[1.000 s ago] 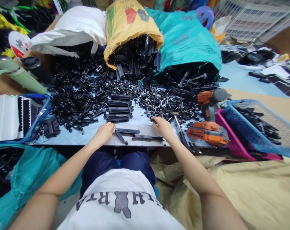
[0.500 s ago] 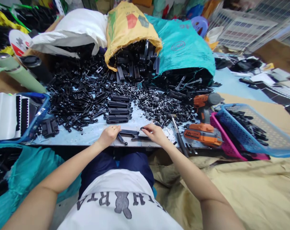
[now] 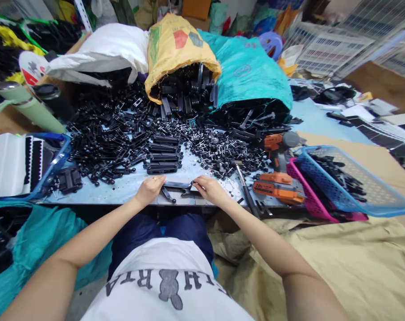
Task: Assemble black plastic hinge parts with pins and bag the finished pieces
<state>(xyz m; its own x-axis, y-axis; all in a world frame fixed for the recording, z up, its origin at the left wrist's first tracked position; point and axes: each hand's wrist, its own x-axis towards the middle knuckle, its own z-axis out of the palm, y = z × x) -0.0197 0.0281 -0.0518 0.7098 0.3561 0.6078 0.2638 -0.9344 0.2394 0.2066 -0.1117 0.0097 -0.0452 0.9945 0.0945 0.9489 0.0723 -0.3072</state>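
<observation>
My left hand (image 3: 150, 189) is closed on the left end of a long black plastic bar (image 3: 177, 184) at the table's front edge. A shorter black arm (image 3: 168, 195) slants down from below that hand. At the bar's right end is my right hand (image 3: 207, 188), its thumb and finger pinched on a small dark piece too small to name. Just behind the bar lies a stack of similar black bars (image 3: 163, 156). Loose black pieces with metal pins (image 3: 222, 149) are heaped behind my right hand.
A hammer (image 3: 245, 189) and an orange cordless drill (image 3: 278, 185) lie to the right, beside a blue basket (image 3: 386, 203) of black parts. Black link parts (image 3: 105, 142) are piled at left. White (image 3: 112, 42), yellow (image 3: 175, 40) and teal (image 3: 249, 67) sacks stand behind.
My right hand has moved slightly left, and its small piece now meets the bar's right end. The whole view has shifted a little. My left hand keeps its hold.
</observation>
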